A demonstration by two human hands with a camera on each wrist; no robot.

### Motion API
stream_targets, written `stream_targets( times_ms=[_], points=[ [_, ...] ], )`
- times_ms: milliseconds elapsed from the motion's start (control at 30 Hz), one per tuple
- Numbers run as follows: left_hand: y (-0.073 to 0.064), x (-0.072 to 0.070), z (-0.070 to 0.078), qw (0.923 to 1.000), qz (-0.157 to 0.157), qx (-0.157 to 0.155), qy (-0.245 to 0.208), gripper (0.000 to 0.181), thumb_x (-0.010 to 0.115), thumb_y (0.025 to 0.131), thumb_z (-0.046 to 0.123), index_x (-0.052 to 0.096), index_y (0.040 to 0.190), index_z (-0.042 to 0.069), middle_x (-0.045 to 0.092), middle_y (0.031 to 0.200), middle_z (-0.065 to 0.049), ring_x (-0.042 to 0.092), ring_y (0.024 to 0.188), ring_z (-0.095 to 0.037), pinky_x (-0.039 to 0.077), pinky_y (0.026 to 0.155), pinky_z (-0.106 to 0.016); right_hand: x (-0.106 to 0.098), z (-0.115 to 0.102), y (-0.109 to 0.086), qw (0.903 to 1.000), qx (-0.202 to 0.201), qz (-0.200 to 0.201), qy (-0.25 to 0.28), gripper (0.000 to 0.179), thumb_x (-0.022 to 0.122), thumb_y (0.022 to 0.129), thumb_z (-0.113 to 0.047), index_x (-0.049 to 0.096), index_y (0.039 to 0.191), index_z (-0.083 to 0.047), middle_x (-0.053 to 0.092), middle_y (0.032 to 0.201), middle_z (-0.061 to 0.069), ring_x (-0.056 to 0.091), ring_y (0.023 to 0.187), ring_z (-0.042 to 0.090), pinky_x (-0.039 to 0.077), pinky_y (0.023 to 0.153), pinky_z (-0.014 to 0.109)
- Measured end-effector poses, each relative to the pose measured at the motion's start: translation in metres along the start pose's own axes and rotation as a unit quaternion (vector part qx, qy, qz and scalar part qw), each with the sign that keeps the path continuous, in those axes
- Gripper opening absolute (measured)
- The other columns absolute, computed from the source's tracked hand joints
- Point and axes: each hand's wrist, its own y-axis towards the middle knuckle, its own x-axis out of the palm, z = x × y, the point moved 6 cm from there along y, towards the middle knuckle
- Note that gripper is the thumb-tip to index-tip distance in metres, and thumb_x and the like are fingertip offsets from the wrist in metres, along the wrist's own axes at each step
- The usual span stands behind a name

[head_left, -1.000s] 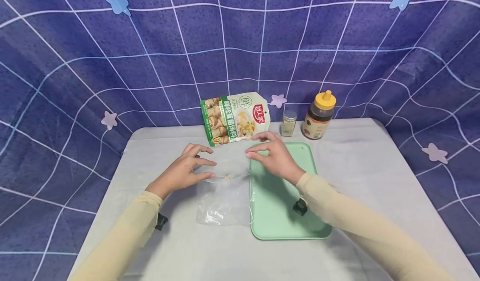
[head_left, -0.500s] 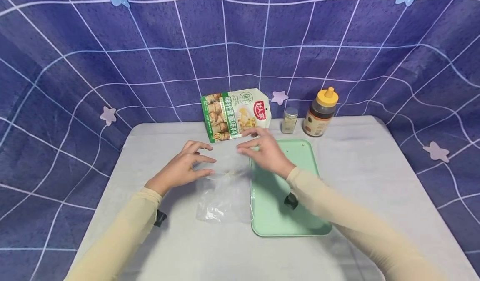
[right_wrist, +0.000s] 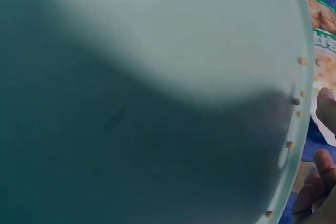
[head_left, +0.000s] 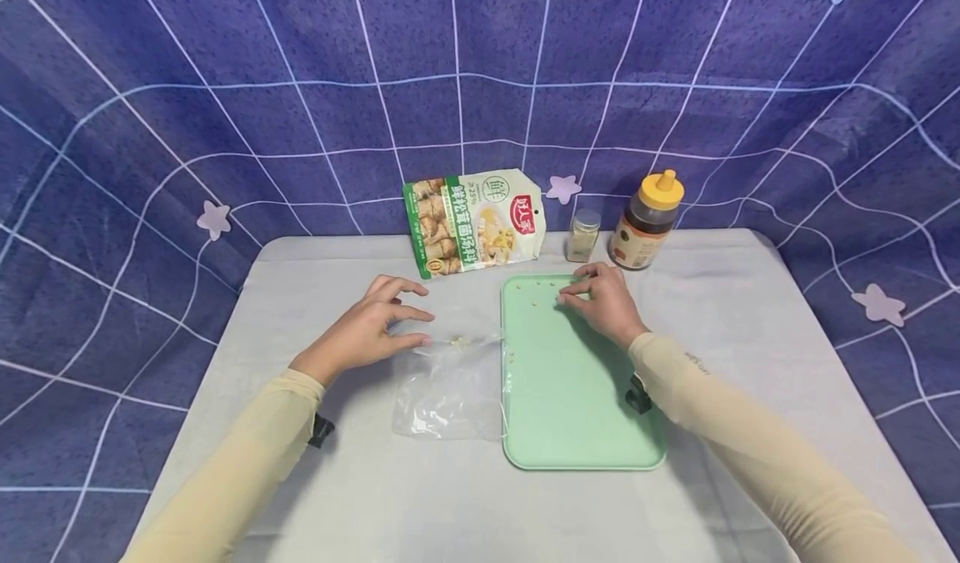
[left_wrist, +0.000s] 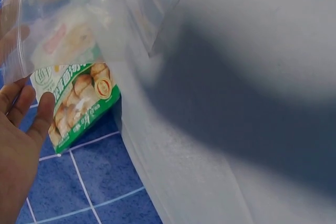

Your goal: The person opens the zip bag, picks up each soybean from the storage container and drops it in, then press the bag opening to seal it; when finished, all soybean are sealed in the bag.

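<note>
My left hand (head_left: 367,329) is beside the mouth of a clear zip bag (head_left: 446,404), thumb and fingers spread apart. In the left wrist view, some fingertips show through the plastic near the zip edge. A few tan beans (head_left: 457,342) are gathered near the bag's mouth. Over the far edge of a green tray (head_left: 581,404) is my right hand (head_left: 606,304). In the right wrist view its thumb (right_wrist: 326,109) stands apart from the finger below, and no bean shows between them. Several small tan beans (head_left: 538,284) lie along the tray's far and left edges.
A green-and-white food pouch (head_left: 476,225) leans against the blue curtain (head_left: 480,62) behind the table. A small spice jar (head_left: 582,238) and a yellow-capped squeeze bottle (head_left: 645,223) stand past the tray's far edge. The bag's right edge overlaps the tray's left rim.
My right hand has moved right, from above the bag's mouth to the tray's far edge, uncovering beans at the tray's far left. The left hand stays almost still.
</note>
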Motion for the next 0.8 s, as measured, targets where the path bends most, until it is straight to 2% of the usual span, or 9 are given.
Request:
stream_targets(
  times_ms=[133,333,467,533,667,800],
  points=[
    [-0.001,-0.002,0.001,1.0,-0.002,0.0,0.002,0.031,0.083,0.087,0.037,0.079,0.114,0.022,0.05,0.14,0.003,0.035,0.132,-0.02,0.041,0.102,-0.045,0.008,0.0,-0.001,0.9996,0.0,0.0,-0.028,0.013,0.086,0.084,-0.018,0.084,0.093,-0.01,0.065,0.115,0.018,0.053,0.103,0.032,0.035,0.092,0.049],
    [-0.001,-0.005,0.003,1.0,-0.002,0.003,0.005,0.032,0.081,0.088,0.039,0.079,0.114,0.021,0.051,0.14,0.001,0.036,0.132,-0.022,0.041,0.101,-0.046,0.012,0.003,-0.002,0.9981,0.036,-0.014,-0.047,0.01,0.085,0.085,-0.022,0.084,0.091,-0.014,0.064,0.116,0.014,0.05,0.103,0.033,0.037,0.089,0.047],
    [-0.002,-0.004,0.002,0.9999,0.002,0.006,0.008,0.032,0.082,0.088,0.039,0.079,0.114,0.02,0.052,0.139,-0.001,0.037,0.13,-0.023,0.041,0.101,-0.047,0.014,0.003,-0.003,0.9974,0.048,-0.026,-0.047,0.01,0.084,0.086,-0.023,0.084,0.092,-0.015,0.064,0.117,0.014,0.049,0.104,0.034,0.038,0.088,0.048],
    [-0.002,-0.004,0.001,0.9999,0.004,0.007,0.009,0.032,0.082,0.087,0.039,0.079,0.113,0.02,0.052,0.138,-0.001,0.038,0.13,-0.023,0.041,0.1,-0.046,0.014,-0.002,-0.002,0.9986,0.037,-0.022,-0.031,0.011,0.084,0.086,-0.022,0.084,0.093,-0.013,0.064,0.117,0.015,0.05,0.105,0.033,0.037,0.089,0.048],
    [-0.002,-0.004,0.001,0.9999,0.004,0.009,0.008,0.032,0.082,0.087,0.04,0.079,0.113,0.022,0.052,0.139,0.0,0.037,0.131,-0.022,0.042,0.1,-0.046,0.006,-0.038,0.004,0.9994,-0.009,0.005,0.033,0.012,0.084,0.086,-0.018,0.083,0.094,-0.009,0.064,0.119,0.017,0.052,0.11,0.033,0.035,0.096,0.048],
    [-0.001,-0.005,0.001,0.9999,0.005,0.008,0.006,0.032,0.082,0.087,0.041,0.079,0.113,0.022,0.052,0.139,0.0,0.036,0.131,-0.021,0.041,0.101,-0.046,-0.004,-0.101,0.012,0.993,-0.06,0.016,0.101,0.013,0.084,0.085,-0.02,0.083,0.096,-0.012,0.063,0.125,0.011,0.053,0.116,0.03,0.034,0.104,0.047]
  ],
)
